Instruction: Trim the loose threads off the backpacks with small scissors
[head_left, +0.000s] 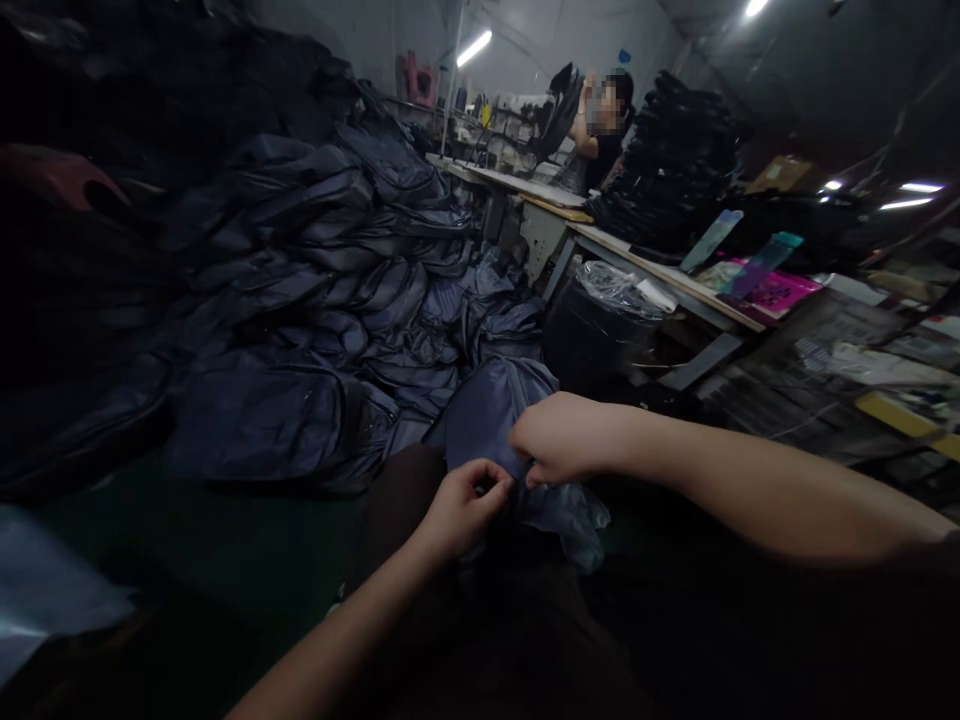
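Observation:
A dark blue backpack (480,410) rests at my lap, its rounded side facing up. My left hand (466,505) is at its lower edge, thumb and forefinger pinched together. Whatever is between those fingertips is too small to make out. Close beside it, my right hand (559,440) lies over the backpack's right side with its fingers curled in. Its grip is hidden by the back of the hand. Below the right hand hangs a thin, clear plastic sheet or bag (574,525).
Similar dark backpacks (262,415) are heaped at left and ahead. To the right, a lined bin (600,320) stands under a long worktable (660,275). Behind the table a person (600,140) raises a dark piece, near a tall dark stack (667,160). A plastic sheet (52,590) lies lower left.

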